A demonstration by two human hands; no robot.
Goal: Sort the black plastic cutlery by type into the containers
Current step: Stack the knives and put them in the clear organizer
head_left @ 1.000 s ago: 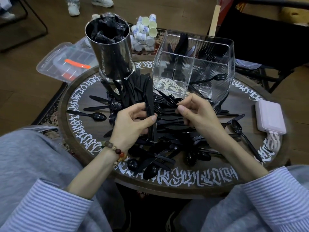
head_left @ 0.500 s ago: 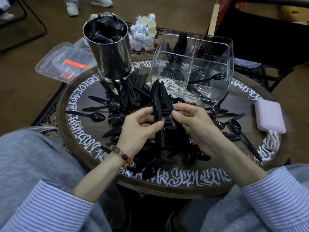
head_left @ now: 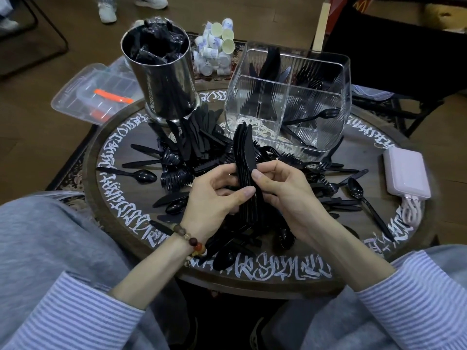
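A bundle of black plastic knives (head_left: 243, 157) stands upright over the middle of the round table (head_left: 121, 198), blades pointing away from me. My left hand (head_left: 214, 198) grips the bundle's handles, thumb across the front. My right hand (head_left: 283, 190) pinches the same bundle from the right with thumb and fingers. Under and around both hands lies a heap of black forks, spoons and knives (head_left: 192, 152). A clear divided container (head_left: 290, 102) at the back right holds some knives, forks and a spoon. A steel cylinder (head_left: 164, 79) at the back left is stuffed with black plastic.
A pink power bank (head_left: 406, 173) with a coiled cable lies at the table's right edge. On the floor behind are a clear lidded box (head_left: 96, 94) with an orange item and a pile of small cups (head_left: 217, 49). A dark chair stands at the far right.
Both hands drew together and raised the knife bundle upright, closer to me. My right hand, earlier reaching into the heap, now pinches the bundle beside my left.
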